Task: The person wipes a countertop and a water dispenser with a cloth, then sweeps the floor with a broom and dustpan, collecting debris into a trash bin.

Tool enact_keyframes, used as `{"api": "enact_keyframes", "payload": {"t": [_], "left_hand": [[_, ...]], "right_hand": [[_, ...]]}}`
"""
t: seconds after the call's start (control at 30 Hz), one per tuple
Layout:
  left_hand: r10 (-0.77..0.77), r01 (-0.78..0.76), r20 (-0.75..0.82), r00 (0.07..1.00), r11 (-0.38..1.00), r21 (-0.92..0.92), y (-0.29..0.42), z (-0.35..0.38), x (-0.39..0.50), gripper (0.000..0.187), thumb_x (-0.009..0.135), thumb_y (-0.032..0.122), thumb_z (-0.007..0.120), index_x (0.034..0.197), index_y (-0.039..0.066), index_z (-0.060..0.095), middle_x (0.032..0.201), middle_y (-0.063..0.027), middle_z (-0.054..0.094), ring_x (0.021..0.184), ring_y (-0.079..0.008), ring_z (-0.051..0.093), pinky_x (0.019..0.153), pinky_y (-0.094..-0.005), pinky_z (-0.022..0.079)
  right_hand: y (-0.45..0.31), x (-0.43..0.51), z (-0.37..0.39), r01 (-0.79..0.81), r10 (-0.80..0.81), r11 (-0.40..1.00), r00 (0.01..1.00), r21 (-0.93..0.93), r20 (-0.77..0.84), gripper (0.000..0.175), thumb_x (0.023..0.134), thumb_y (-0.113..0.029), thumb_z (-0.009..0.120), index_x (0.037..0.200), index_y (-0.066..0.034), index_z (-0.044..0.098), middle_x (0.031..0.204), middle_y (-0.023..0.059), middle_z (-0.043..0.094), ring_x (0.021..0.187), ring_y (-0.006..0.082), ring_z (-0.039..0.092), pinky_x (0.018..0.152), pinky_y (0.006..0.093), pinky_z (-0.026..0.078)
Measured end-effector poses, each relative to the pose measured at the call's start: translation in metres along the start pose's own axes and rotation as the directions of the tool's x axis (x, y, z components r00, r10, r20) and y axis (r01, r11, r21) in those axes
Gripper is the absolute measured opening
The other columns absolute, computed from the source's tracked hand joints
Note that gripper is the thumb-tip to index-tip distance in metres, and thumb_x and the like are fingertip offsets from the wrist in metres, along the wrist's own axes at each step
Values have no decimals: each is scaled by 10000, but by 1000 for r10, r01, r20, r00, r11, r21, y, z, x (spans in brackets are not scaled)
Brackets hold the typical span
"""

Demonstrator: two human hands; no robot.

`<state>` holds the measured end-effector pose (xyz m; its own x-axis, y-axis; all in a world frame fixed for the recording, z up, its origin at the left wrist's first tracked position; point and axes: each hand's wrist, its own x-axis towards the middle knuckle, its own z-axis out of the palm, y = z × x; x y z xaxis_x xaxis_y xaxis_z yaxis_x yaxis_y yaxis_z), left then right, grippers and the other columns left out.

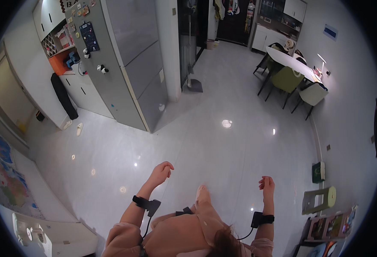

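My left hand point(161, 173) hangs in the air over the glossy tiled floor point(207, 154), its fingers loosely curled with nothing seen in them. My right hand point(267, 183) is raised above the floor at the right, fingers bent inward, and no object shows in it. Each forearm carries a black strap with a small box and a cable, the left one point(148, 204) and the right one point(261, 219). One bare foot point(203, 194) shows on the floor between the hands. Neither hand touches anything that I can see.
A grey refrigerator point(140, 64) stands ahead at the left, with slippers point(79, 129) near it. A dustpan point(194, 86) is beyond. At the right are a table point(288, 62) with chairs point(286, 80), a green stool point(330, 196) and a rack point(323, 228). A white cabinet point(76, 239) is at the lower left.
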<state>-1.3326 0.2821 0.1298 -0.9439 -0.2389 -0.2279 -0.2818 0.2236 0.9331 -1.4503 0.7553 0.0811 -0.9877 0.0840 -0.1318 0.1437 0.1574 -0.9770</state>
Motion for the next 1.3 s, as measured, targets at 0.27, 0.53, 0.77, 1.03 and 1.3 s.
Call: {"api": "enact_keyframes", "payload": {"t": [0.27, 0.53, 0.77, 1.03, 1.3], "left_hand": [[-69, 67, -207, 976, 998, -16, 65, -36, 173, 242, 905, 201, 456, 871, 36, 630, 567, -4, 492, 535, -81, 470, 505, -237, 382], [-65, 91, -257, 964, 992, 88, 77, -86, 370, 339, 903, 297, 453, 857, 31, 658, 613, -38, 519, 606, -132, 503, 592, -287, 415], [48, -40, -290, 956, 999, 34, 113, -148, 581, 282, 916, 285, 466, 906, 68, 645, 565, 40, 430, 519, -56, 414, 476, -234, 359], [15, -12, -180, 984, 1000, 18, 139, -189, 773, 249, 906, 264, 529, 983, 34, 583, 637, 3, 534, 575, -77, 486, 548, -238, 409], [-215, 251, -374, 902, 967, 51, 161, -211, 931, 274, 889, 286, 553, 989, 32, 583, 616, -14, 546, 579, -87, 503, 558, -261, 425]], "right_hand": [[-100, 267, 142, 90, -86, 996, 967, -4, 240, 239, 922, -236, 466, 925, -32, 591, 684, 34, 590, 526, 71, 501, 470, 212, 401], [-184, 473, 330, 254, -275, 961, 851, 106, 448, 204, 937, -199, 460, 991, -33, 566, 721, 33, 596, 541, 63, 493, 496, 206, 406], [-252, 631, 430, 299, -297, 952, 832, 74, 469, 197, 934, -184, 465, 1032, -34, 548, 727, 36, 594, 538, 61, 490, 501, 202, 404], [-295, 833, 544, 344, -317, 939, 832, 23, 455, 331, 911, -174, 503, 1205, -37, 436, 773, 49, 596, 626, 93, 537, 557, 228, 440], [-322, 1078, 750, 449, -423, 891, 761, 72, 491, 407, 894, -188, 543, 1253, -54, 405, 950, 69, 591, 812, 132, 579, 641, 268, 470]]}}
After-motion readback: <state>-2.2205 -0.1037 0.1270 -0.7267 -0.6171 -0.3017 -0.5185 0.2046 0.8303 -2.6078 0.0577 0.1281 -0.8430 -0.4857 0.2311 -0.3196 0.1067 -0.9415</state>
